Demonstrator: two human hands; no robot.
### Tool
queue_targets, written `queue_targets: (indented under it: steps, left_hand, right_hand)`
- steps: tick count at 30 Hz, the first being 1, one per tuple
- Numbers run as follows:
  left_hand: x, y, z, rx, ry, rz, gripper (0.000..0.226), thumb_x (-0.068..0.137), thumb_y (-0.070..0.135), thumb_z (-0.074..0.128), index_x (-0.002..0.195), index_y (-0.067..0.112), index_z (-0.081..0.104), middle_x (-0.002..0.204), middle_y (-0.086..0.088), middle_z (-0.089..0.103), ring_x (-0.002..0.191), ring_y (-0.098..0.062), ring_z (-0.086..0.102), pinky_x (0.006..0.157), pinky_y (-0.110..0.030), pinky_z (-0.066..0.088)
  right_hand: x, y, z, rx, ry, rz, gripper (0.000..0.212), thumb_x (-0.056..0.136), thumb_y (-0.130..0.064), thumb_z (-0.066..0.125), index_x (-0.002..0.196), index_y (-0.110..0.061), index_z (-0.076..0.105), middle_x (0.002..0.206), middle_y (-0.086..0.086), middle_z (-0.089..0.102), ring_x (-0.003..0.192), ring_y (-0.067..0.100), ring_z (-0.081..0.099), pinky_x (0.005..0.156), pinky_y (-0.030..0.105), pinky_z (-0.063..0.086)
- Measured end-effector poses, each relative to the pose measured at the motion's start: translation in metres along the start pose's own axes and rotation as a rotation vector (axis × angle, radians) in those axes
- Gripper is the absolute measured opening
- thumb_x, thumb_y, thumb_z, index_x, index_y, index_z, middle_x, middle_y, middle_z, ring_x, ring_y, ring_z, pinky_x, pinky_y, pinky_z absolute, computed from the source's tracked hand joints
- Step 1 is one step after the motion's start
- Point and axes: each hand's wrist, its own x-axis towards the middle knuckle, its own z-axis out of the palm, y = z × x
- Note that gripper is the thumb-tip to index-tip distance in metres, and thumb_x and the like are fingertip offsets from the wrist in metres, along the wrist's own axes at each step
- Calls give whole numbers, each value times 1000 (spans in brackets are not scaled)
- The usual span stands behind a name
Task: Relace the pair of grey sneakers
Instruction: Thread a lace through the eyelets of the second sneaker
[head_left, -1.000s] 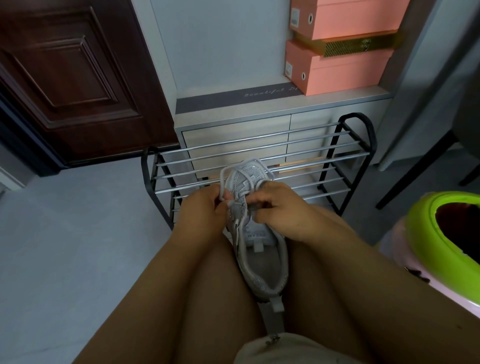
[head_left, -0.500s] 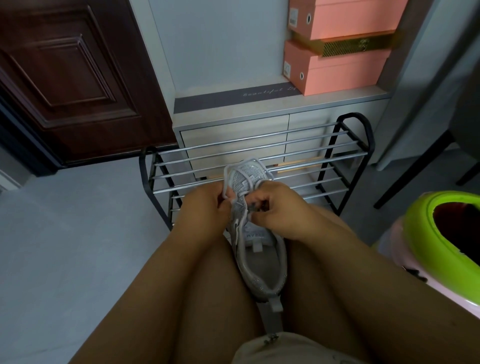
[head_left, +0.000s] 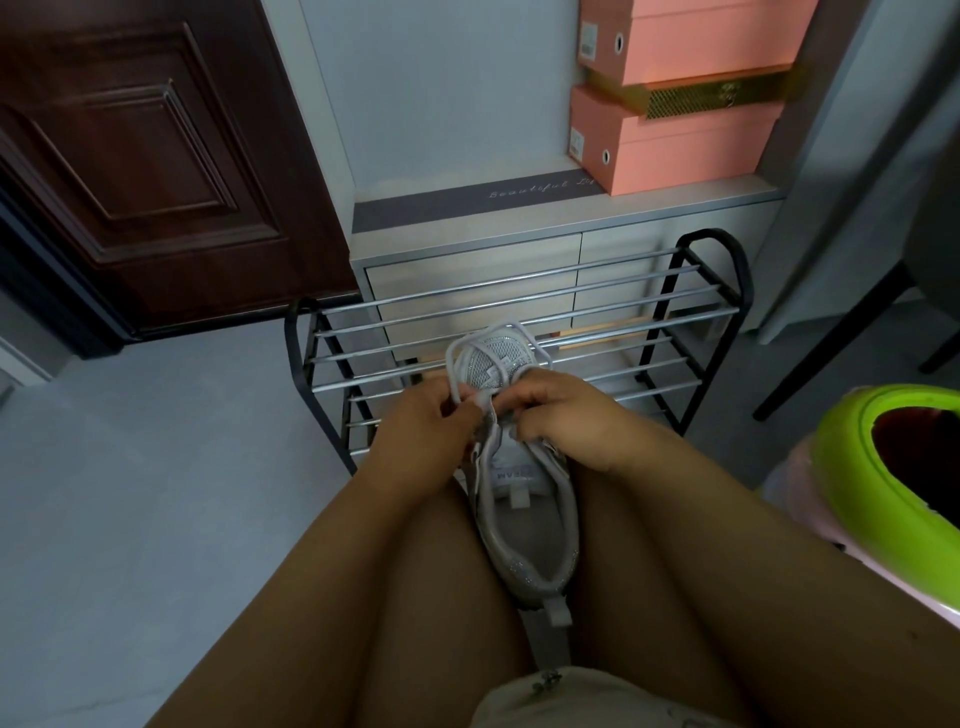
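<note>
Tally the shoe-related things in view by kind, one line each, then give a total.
Grey sneaker: 1, held between the knees, with the left hand and right hand pinching its white lace
Pink shoe boxes: 2, upper stacked over lower
Black shoe rack: 1
Total: 4

Single head-worn wide-angle view looks steeply down, close over lap, probably seated.
</note>
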Motion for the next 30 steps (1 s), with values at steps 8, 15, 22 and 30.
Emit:
queue_targets:
  steps: [8, 15, 22, 30]
  left_hand:
    - [-2, -1, -7, -54, -137, -27, 25, 70, 5, 73, 87, 19, 62, 72, 7, 64, 62, 1, 59, 60, -15, 50]
    - [-3, -4, -9, -144, -138, -60, 34, 70, -10, 64, 90, 17, 63, 84, -3, 67, 77, -13, 63, 76, -33, 54]
    - [-5, -3, -7, -140, -92, -36, 35, 68, -9, 65, 87, 21, 64, 75, 6, 68, 63, -2, 63, 59, -15, 51]
    - [-5, -5, -9, -187, -82, -80, 34, 70, -13, 62, 98, 6, 63, 88, -7, 65, 77, -15, 61, 70, -26, 54]
  right_hand:
    - [7, 6, 4, 78, 22, 91, 20, 81, 7, 53, 93, -1, 68, 74, -1, 58, 66, 7, 51, 56, 9, 39]
    - [11, 11, 6, -231, 65, -41, 7, 83, -14, 68, 79, -19, 65, 63, -14, 51, 55, -1, 46, 53, 13, 35]
    - [-8, -8, -21, -567, -36, -103, 16, 85, -10, 59, 94, -18, 70, 88, -8, 58, 82, 6, 50, 66, 16, 34]
    - [-46, -41, -26, -596, -488, -234, 16, 86, -23, 64, 101, -17, 66, 88, -16, 51, 81, -1, 47, 69, 9, 34]
